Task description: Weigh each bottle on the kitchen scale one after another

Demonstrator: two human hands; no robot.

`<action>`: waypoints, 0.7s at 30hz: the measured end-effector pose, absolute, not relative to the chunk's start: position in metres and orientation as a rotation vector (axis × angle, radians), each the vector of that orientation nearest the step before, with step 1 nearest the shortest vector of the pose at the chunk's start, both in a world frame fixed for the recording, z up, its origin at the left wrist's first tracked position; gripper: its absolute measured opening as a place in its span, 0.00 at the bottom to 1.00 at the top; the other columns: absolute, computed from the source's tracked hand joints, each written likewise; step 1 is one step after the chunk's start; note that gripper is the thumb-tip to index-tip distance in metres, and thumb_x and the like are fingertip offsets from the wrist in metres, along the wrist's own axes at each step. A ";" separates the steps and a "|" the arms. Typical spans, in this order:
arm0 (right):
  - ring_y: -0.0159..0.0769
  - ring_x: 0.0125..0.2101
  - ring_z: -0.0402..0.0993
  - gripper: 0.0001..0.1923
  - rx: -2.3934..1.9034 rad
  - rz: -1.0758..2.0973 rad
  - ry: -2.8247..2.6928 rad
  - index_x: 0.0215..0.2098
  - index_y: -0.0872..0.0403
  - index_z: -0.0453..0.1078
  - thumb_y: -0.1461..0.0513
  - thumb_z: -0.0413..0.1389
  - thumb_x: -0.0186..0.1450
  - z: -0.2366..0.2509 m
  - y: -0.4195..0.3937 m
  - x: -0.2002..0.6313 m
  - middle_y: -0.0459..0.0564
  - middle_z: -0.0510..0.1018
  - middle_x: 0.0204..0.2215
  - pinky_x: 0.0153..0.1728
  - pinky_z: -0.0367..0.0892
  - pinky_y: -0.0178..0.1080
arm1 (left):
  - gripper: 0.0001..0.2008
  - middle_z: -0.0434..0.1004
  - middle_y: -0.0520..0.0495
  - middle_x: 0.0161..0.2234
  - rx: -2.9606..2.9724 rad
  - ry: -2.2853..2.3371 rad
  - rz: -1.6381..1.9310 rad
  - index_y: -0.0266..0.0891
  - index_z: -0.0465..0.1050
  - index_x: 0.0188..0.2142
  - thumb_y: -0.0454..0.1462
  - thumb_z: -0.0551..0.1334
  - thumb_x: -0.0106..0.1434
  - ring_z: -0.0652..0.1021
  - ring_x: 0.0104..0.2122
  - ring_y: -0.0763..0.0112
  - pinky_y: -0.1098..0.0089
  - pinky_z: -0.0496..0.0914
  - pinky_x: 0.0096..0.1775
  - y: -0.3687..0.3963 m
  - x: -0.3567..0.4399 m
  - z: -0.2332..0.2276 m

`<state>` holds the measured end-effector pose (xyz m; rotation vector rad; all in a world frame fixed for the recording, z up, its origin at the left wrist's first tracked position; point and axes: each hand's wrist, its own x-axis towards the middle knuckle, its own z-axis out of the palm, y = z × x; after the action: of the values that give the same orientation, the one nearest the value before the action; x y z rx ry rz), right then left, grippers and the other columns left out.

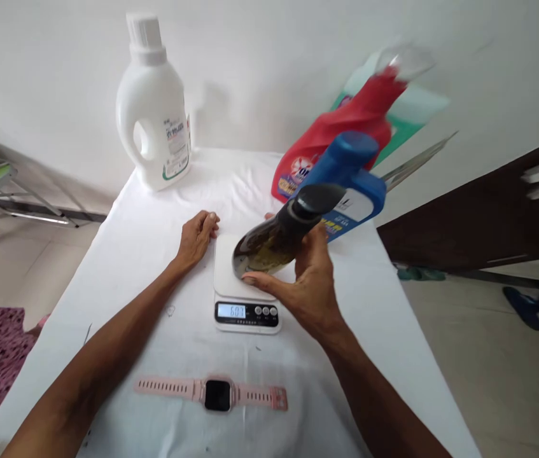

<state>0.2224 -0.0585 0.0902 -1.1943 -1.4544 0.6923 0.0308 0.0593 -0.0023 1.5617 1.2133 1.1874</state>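
Already tilted on the scale [245,280], dark bottle [276,238] gripped in right hand [310,286], display lit, left hand [197,238] resting slack on tabletop [154,267]; detergent jugs unweighed.

A glossy dark bottle [279,238] tilts over a smooth white plastic scale [245,299] on matt white cloth [154,254].

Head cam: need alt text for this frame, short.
A person's right hand holds a tilted dark bottle on a white kitchen scale whose display is lit, while the left hand rests on the white-covered table beside it. A pink smartwatch lies nearer; white, red and blue detergent bottles stand behind.
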 end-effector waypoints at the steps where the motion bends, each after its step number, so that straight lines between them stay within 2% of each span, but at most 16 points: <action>1: 0.59 0.61 0.74 0.45 -1.231 0.694 -1.445 0.62 0.41 0.64 0.45 0.77 0.53 0.090 -0.058 0.220 0.55 0.76 0.59 0.61 0.72 0.66 | 0.23 0.77 0.49 0.30 1.558 1.225 1.179 0.40 0.75 0.37 0.56 0.55 0.74 0.75 0.26 0.72 0.68 0.70 0.31 0.059 0.031 -0.001; 5: 0.53 0.48 0.81 0.31 -1.338 0.673 -1.431 0.53 0.43 0.69 0.49 0.75 0.57 0.089 -0.056 0.216 0.51 0.81 0.49 0.52 0.79 0.62 | 0.23 0.78 0.49 0.30 1.550 1.256 1.155 0.40 0.75 0.37 0.55 0.54 0.73 0.76 0.27 0.70 0.68 0.71 0.32 0.056 0.030 0.003; 9: 0.49 0.40 0.81 0.28 -1.353 0.668 -1.415 0.50 0.43 0.67 0.49 0.74 0.58 0.092 -0.052 0.216 0.47 0.81 0.41 0.43 0.81 0.56 | 0.23 0.78 0.49 0.30 1.539 1.262 1.157 0.41 0.75 0.37 0.55 0.54 0.73 0.77 0.27 0.69 0.67 0.71 0.33 0.055 0.030 0.003; 11: 0.49 0.41 0.81 0.29 -1.343 0.681 -1.402 0.51 0.43 0.67 0.49 0.74 0.58 0.098 -0.045 0.216 0.47 0.81 0.42 0.44 0.81 0.57 | 0.22 0.78 0.49 0.30 1.533 1.260 1.161 0.41 0.76 0.37 0.55 0.55 0.73 0.77 0.27 0.69 0.67 0.71 0.33 0.055 0.030 0.002; 15: 0.52 0.50 0.78 0.32 -1.323 0.507 -1.382 0.54 0.44 0.65 0.49 0.73 0.58 0.116 -0.005 0.216 0.52 0.78 0.49 0.55 0.76 0.60 | 0.22 0.78 0.49 0.31 1.511 1.252 1.155 0.42 0.76 0.38 0.55 0.55 0.73 0.77 0.28 0.68 0.67 0.71 0.33 0.056 0.031 0.000; 18: 0.53 0.49 0.77 0.29 -1.350 0.377 -1.342 0.52 0.46 0.63 0.50 0.71 0.60 0.121 0.052 0.211 0.53 0.77 0.47 0.57 0.74 0.60 | 0.22 0.78 0.49 0.32 1.502 1.248 1.149 0.42 0.76 0.38 0.55 0.55 0.73 0.77 0.29 0.68 0.67 0.71 0.33 0.056 0.031 -0.001; 21: 0.55 0.55 0.74 0.31 -1.352 0.282 -1.344 0.55 0.47 0.60 0.55 0.70 0.61 0.111 0.122 0.206 0.56 0.74 0.52 0.60 0.71 0.62 | 0.23 0.78 0.49 0.31 1.494 1.256 1.144 0.42 0.76 0.38 0.55 0.54 0.74 0.77 0.29 0.67 0.66 0.71 0.33 0.055 0.031 0.000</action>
<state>0.2057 0.1221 0.1108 -1.3518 -1.3435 0.2821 0.0312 0.0553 0.0002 1.4943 1.2559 1.1438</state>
